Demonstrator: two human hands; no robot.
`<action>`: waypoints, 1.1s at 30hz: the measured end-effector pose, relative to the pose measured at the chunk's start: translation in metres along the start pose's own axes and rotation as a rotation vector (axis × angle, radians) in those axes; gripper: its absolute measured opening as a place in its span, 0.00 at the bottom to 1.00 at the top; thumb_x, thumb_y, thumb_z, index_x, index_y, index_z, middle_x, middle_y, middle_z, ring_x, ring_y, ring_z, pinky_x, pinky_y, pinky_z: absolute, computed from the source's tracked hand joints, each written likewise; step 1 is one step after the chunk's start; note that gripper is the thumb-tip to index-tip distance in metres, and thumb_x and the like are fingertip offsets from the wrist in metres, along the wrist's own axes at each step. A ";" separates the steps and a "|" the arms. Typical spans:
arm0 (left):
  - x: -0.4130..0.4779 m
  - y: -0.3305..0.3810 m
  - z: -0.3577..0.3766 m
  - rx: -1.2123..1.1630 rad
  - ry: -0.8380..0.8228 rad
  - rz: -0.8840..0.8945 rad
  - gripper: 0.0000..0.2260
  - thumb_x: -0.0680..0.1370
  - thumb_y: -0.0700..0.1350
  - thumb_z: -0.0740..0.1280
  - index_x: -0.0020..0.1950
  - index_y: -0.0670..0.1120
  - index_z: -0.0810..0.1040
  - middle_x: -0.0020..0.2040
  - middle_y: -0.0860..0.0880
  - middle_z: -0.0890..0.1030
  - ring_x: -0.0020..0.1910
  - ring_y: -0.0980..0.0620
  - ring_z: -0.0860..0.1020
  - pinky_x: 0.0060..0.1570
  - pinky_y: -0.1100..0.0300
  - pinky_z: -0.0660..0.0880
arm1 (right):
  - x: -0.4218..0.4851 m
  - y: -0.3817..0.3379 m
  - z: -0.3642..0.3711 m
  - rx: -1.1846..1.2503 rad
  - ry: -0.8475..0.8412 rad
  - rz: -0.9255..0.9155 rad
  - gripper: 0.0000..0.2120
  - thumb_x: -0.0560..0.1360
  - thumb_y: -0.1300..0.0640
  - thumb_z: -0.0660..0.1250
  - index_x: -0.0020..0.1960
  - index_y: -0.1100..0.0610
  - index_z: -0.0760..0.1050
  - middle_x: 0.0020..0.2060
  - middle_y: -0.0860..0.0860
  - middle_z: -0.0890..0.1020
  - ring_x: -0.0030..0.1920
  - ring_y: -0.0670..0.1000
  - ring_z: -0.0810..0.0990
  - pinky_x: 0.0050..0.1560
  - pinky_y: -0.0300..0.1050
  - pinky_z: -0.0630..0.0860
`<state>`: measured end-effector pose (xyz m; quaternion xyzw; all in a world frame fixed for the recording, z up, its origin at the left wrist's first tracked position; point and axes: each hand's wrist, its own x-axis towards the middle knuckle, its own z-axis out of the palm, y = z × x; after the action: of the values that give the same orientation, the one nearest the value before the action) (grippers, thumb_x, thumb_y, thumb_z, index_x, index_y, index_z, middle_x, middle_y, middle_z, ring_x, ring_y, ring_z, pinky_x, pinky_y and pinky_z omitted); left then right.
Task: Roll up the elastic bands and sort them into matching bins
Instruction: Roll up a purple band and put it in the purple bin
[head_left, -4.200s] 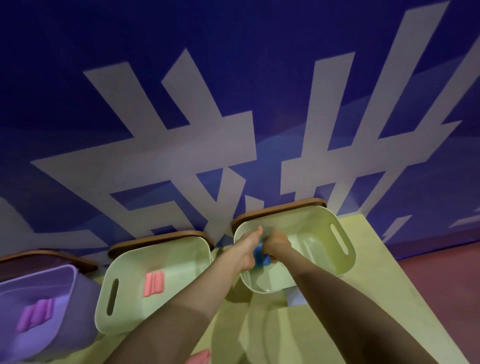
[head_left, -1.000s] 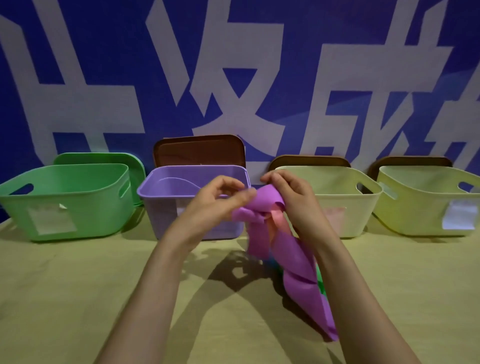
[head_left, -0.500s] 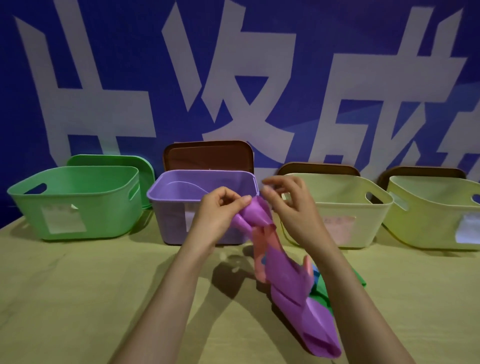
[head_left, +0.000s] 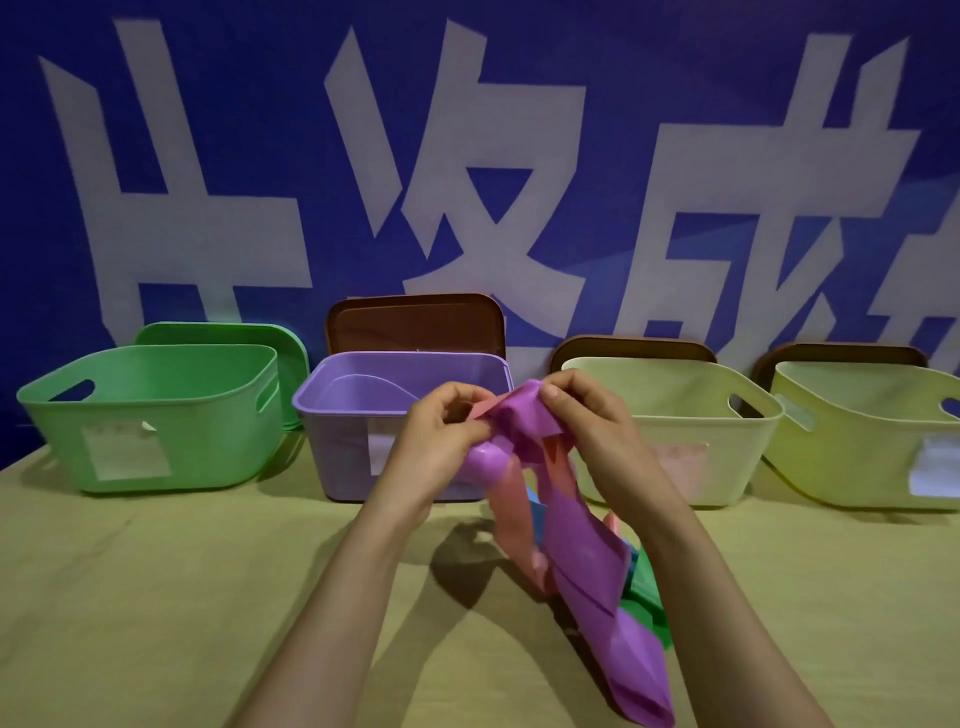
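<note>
- Blue banner with big white characters is filling the whole background.
- Yellowish table is carrying everything; four bins are sitting in a row along its back edge.
- Green bin is standing far left, purple bin next to it, cream bin right of centre, yellow-green bin far right and partly cut off.
- Green lid is leaning behind the green bin, brown lid behind the purple bin.
- Purple band is hanging from both hands in front of the purple bin, unrolled, its lower end trailing onto the table.
- Left hand is holding fingers curled, pinching the band's upper end.
- Right hand is pinching the top fold with thumb and fingertips pressed together.
- Pink band is dangling tangled with the purple one.
- Green band is lying on the table under them; blue band is peeking out behind.
</note>
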<state>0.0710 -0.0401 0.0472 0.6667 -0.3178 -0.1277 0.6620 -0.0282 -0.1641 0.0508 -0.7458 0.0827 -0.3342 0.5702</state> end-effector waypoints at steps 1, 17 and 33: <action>0.001 -0.001 0.001 0.010 0.052 -0.026 0.10 0.75 0.34 0.65 0.51 0.47 0.75 0.43 0.50 0.79 0.43 0.54 0.77 0.42 0.65 0.72 | 0.000 -0.001 0.003 0.132 -0.002 0.036 0.12 0.80 0.59 0.60 0.38 0.53 0.73 0.33 0.49 0.74 0.36 0.47 0.71 0.35 0.38 0.68; -0.009 0.016 -0.011 -0.343 -0.284 -0.353 0.16 0.74 0.39 0.56 0.33 0.44 0.81 0.38 0.46 0.81 0.36 0.49 0.78 0.46 0.51 0.75 | 0.003 0.005 0.007 0.112 0.107 0.124 0.14 0.78 0.64 0.56 0.35 0.54 0.67 0.28 0.46 0.66 0.26 0.42 0.64 0.25 0.33 0.61; -0.001 0.004 -0.013 -0.031 0.018 -0.386 0.09 0.71 0.44 0.64 0.38 0.44 0.84 0.35 0.48 0.82 0.36 0.49 0.77 0.43 0.58 0.73 | -0.005 0.005 0.001 -0.354 -0.294 -0.167 0.07 0.72 0.60 0.72 0.41 0.49 0.78 0.36 0.43 0.81 0.38 0.40 0.75 0.41 0.37 0.73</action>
<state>0.0770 -0.0285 0.0515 0.7060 -0.1763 -0.2513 0.6383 -0.0302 -0.1623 0.0444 -0.8790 -0.0058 -0.2481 0.4071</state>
